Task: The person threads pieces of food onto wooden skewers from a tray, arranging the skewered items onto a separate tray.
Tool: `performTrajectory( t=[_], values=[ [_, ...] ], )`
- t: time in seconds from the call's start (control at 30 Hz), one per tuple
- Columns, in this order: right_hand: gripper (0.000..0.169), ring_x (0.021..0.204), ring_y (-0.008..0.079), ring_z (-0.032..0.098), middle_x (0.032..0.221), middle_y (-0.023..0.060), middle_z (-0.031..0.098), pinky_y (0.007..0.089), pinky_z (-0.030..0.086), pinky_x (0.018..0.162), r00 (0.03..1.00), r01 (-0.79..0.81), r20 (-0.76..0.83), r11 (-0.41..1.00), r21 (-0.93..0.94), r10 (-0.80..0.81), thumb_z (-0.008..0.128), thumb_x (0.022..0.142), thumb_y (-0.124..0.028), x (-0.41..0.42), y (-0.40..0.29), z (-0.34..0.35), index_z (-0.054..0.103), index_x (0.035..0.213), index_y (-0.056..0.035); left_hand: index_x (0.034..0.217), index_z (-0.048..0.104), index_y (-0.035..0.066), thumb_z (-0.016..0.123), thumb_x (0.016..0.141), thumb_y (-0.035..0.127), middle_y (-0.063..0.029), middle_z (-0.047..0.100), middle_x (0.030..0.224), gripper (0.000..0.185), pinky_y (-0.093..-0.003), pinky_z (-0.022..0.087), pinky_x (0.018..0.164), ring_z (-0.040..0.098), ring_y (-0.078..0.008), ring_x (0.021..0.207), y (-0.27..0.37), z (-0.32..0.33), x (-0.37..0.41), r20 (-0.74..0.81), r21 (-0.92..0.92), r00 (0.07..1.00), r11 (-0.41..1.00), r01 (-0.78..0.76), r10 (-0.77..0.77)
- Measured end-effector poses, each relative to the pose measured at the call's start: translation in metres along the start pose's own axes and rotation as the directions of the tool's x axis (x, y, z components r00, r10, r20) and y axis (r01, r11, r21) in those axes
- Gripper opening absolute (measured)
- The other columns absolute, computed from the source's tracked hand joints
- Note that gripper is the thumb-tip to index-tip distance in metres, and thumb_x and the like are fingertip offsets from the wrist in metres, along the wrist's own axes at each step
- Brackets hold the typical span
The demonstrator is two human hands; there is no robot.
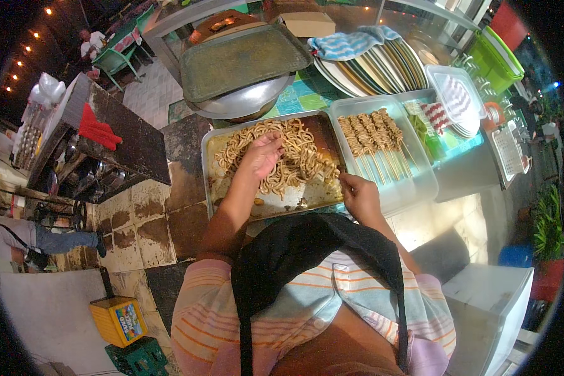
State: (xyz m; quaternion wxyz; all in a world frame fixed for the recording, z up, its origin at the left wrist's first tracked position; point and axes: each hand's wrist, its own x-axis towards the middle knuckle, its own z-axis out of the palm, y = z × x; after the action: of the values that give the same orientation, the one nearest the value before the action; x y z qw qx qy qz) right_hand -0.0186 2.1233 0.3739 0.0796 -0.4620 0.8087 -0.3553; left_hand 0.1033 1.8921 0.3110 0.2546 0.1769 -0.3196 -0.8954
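Note:
A metal tray [206, 164] in front of me holds a heap of brown, coiled intestine-like strands [282, 136] in oily sauce. My left hand [264, 152] is over the heap, fingertips pinched at a strand. At the tray's right edge my right hand [358, 192] is closed around the end of a skewer, mostly hidden by the fingers, whose threaded, bunched strands [317, 164] reach back toward the heap. Right of the tray, a clear plastic container [423, 181] holds several loaded skewers [371, 134], their bare bamboo sticks pointing toward me.
Behind the metal tray, a dark serving tray [244, 61] rests on a large metal basin [258, 101]. Stacked plates [376, 68] with a blue striped cloth [355, 42] stand beyond the container. A lidded green bin [493, 58] is far right; a dark cabinet [131, 136] stands left. Other people are farther off.

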Motion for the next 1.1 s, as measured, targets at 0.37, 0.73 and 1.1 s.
performTrajectory(
  t=[0.37, 0.73, 1.1],
  values=[
    [0.018, 0.064, 0.0337, 0.056, 0.072, 0.0162, 0.058, 0.0404, 0.044, 0.056, 0.998, 0.057, -0.026, 0.998, -0.027, -0.058, 0.053, 0.071, -0.008, -0.002, 0.005, 0.002, 0.06, 0.087, -0.0101, 0.086, 0.054, 0.006, 0.06, 0.075, 0.006, -0.0021, 0.056, 0.079, 0.013, -0.0278, 0.041, 0.067, 0.052, -0.0132, 0.072, -0.002, -0.006, 0.0, -0.016, 0.015, 0.998, 0.998, 0.062, -0.062],
    [0.015, 0.067, 0.0321, 0.058, 0.074, 0.0171, 0.059, 0.0362, 0.045, 0.059, 1.0, 0.02, 0.011, 0.999, -0.05, -0.02, 0.056, 0.072, -0.009, -0.003, 0.002, 0.0, 0.061, 0.086, -0.0066, 0.084, 0.055, 0.007, 0.061, 0.074, 0.008, -0.0015, 0.057, 0.079, 0.012, -0.0274, 0.04, 0.068, 0.052, -0.0127, 0.074, -0.001, -0.005, -0.002, 0.047, 0.101, 0.982, 0.979, 0.175, -0.181],
    [0.016, 0.07, 0.0309, 0.059, 0.077, 0.0186, 0.059, 0.0327, 0.046, 0.062, 1.0, -0.001, 0.026, 1.0, -0.018, 0.001, 0.057, 0.072, -0.007, -0.001, 0.006, 0.003, 0.061, 0.087, -0.003, 0.079, 0.055, 0.01, 0.06, 0.076, 0.015, 0.0002, 0.056, 0.075, 0.008, -0.026, 0.039, 0.064, 0.052, -0.0112, 0.07, 0.0, 0.009, -0.008, -0.121, 0.092, 0.987, 0.989, 0.114, -0.103]
  ],
)
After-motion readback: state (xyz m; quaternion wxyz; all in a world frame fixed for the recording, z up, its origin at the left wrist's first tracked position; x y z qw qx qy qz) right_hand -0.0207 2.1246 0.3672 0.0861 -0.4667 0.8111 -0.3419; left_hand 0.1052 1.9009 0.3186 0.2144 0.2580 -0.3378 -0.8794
